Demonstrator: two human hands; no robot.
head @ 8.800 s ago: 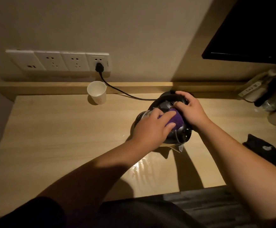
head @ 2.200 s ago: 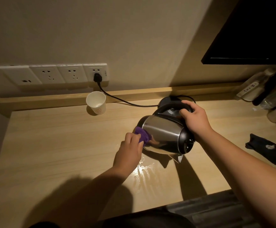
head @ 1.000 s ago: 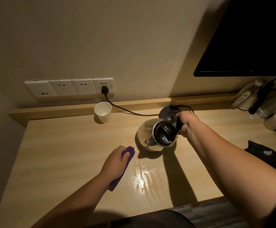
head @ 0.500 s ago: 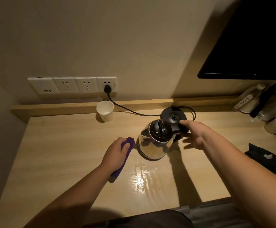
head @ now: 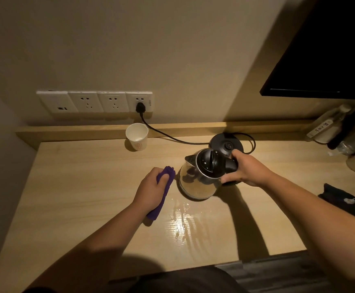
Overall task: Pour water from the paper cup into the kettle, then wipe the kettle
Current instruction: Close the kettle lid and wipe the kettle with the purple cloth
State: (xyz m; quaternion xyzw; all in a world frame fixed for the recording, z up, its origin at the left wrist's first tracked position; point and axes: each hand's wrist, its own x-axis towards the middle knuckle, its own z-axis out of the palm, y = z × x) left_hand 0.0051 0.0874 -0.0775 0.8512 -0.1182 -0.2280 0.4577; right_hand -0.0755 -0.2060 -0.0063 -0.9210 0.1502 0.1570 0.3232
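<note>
The steel kettle (head: pixel 195 182) with a black lid stands upright on the wooden desk (head: pixel 77 187), beside its round black base (head: pixel 225 143). My right hand (head: pixel 246 170) grips the kettle's black handle. My left hand (head: pixel 151 191) holds a purple cloth (head: pixel 163 191) against the desk just left of the kettle, not touching it. The white paper cup (head: pixel 137 136) stands upright at the back of the desk, under the sockets.
A wet patch (head: pixel 185 225) shines on the desk in front of the kettle. The base's cord (head: pixel 168 134) runs to the wall sockets (head: pixel 96 101). Bottles and packets (head: pixel 341 132) crowd the back right; a black cloth (head: pixel 345 201) lies at right. A dark screen (head: pixel 330 49) hangs above.
The kettle went from tilted in the air to upright on the desk. My left hand took the cloth off the kettle down to the desk. My right hand regripped the handle.
</note>
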